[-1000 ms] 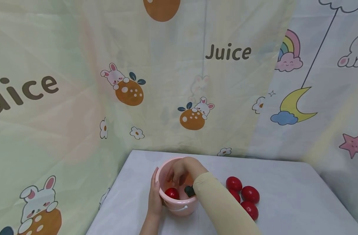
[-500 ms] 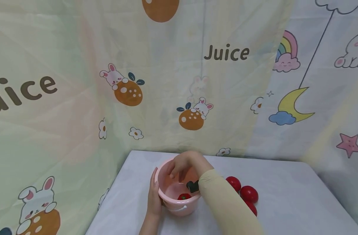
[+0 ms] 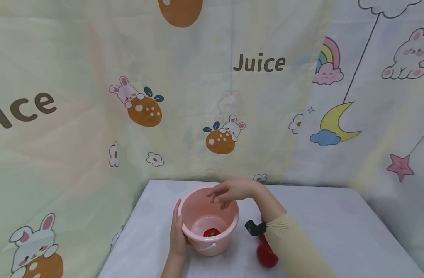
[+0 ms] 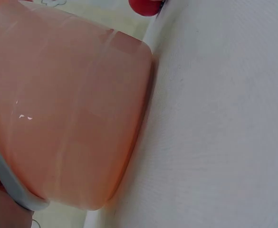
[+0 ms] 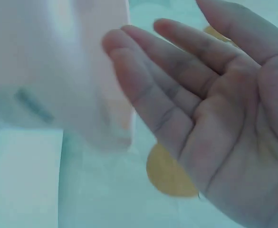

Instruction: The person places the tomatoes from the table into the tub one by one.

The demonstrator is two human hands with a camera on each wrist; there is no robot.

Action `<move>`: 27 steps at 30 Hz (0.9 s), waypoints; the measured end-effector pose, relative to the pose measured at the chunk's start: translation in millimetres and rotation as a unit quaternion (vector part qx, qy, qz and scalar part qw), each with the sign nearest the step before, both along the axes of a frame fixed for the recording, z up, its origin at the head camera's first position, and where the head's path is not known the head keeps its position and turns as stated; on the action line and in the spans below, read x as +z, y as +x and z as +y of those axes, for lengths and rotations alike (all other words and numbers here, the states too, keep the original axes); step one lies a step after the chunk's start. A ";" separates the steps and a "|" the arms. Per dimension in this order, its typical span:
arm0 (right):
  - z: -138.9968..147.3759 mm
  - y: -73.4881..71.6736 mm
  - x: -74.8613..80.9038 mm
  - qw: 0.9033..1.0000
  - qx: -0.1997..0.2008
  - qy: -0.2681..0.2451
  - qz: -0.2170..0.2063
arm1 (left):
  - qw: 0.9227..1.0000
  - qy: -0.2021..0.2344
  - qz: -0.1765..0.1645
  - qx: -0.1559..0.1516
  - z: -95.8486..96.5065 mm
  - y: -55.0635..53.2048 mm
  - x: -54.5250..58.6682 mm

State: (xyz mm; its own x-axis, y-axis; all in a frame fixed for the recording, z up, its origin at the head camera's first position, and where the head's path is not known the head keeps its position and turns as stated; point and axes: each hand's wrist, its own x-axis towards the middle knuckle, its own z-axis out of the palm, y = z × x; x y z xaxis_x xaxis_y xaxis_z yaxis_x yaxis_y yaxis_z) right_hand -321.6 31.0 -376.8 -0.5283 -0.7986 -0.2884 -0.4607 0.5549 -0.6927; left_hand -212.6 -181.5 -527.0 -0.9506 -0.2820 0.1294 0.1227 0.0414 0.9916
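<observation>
A pink bucket (image 3: 194, 210) stands on the white table, a red tomato (image 3: 212, 232) with a green top lying at its bottom. Along the bucket's left side, my left hand (image 3: 178, 239) holds the outer wall; in the left wrist view only a bit of that hand (image 4: 5, 211) shows, near the grey handle (image 4: 10, 183). My right hand (image 3: 236, 191) hovers over the far right rim, holding nothing. Its palm faces the right wrist camera with the fingers loosely extended, and the bucket wall (image 5: 48, 52) is blurred beside the fingertips.
More red tomatoes (image 3: 267, 255) lie on the table right of the bucket, partly hidden by my right forearm and the dark wrist camera (image 3: 255, 227). A printed cloth (image 3: 184, 166) hangs behind the table (image 3: 319, 227).
My right hand has risen out of the bucket and moved right, leaving the tomato inside, which has shifted from its earlier spot. My left hand stays at the bucket. The head view has turned slightly right.
</observation>
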 end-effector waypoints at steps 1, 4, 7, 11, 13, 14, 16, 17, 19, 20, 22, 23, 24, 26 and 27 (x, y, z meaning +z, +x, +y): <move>6.7 2.4 -1.8 1.000 -0.006 -0.008 0.005 | 1.000 0.003 -0.001 0.002 -0.5 0.5 0.2; 29.2 10.6 -9.4 0.999 -0.038 -0.035 0.015 | 1.000 0.006 -0.010 0.005 -1.7 1.3 0.8; 54.8 20.6 -17.3 0.994 -0.094 -0.061 0.012 | 1.000 0.012 -0.012 0.003 -2.1 0.7 0.6; 88.3 34.2 -25.2 0.980 -0.181 -0.086 0.006 | 1.000 0.019 -0.003 -0.003 -0.8 -1.2 -0.4; 102.9 39.9 -30.1 0.972 -0.215 -0.097 0.006 | 1.000 0.022 -0.002 -0.005 -0.4 -2.1 -0.6; 109.7 42.3 -33.2 0.968 -0.229 -0.104 0.003 | 1.000 0.022 -0.003 -0.005 -0.4 -2.3 -0.4; 123.2 47.3 -40.6 0.960 -0.255 -0.116 -0.004 | 1.000 0.021 -0.006 -0.005 -0.3 -2.1 -0.1; 129.8 49.3 -45.2 0.956 -0.267 -0.121 -0.004 | 1.000 0.023 -0.004 -0.005 -0.3 -1.9 0.3; 142.5 53.6 -55.2 0.948 -0.293 -0.124 -0.009 | 1.000 0.028 -0.004 -0.006 -0.1 -0.9 2.0; 148.7 56.0 -60.5 0.944 -0.306 -0.122 -0.007 | 0.999 0.031 -0.007 -0.007 0.5 -0.2 3.9; 160.2 61.0 -71.8 0.937 -0.330 -0.117 -0.014 | 0.999 0.039 -0.011 -0.009 2.2 2.6 9.6; 165.6 64.1 -77.5 0.933 -0.339 -0.116 -0.019 | 0.999 0.041 -0.012 -0.010 3.4 4.5 13.3; 170.8 68.2 -82.8 0.929 -0.348 -0.119 -0.025 | 0.999 0.042 -0.016 -0.011 4.0 5.0 14.9; 180.3 75.1 -93.5 0.924 -0.357 -0.130 -0.035 | 0.999 0.045 -0.022 -0.012 5.0 6.1 18.4; 184.6 78.5 -98.8 0.921 -0.361 -0.138 -0.043 | 0.999 0.045 -0.020 -0.012 5.3 7.0 19.7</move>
State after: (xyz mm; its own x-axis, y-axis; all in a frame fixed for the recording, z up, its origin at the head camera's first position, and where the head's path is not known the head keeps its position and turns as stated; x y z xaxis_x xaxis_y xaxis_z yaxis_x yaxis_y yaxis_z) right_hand -243.1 215.6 -475.6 -0.9351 -0.2974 -0.1927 0.0222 0.4935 -0.8695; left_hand -205.7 -176.1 -507.3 -0.9612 -0.2678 0.0661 0.0824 -0.0500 0.9953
